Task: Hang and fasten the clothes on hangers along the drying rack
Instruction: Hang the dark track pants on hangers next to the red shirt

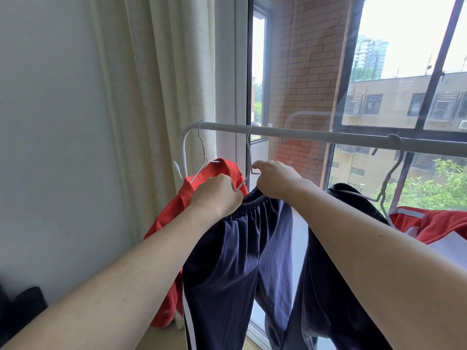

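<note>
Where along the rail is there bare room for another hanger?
Free: the rail between the navy trousers' hanger and the black garment's hanger. Crowded: the left end, where the red shirt hangs beside the trousers and both hands.

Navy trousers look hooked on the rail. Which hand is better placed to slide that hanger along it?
Probably the right hand: it pinches the hanger just below its hook on the rail. The left hand grips lower, at the trousers' waistband.
</note>
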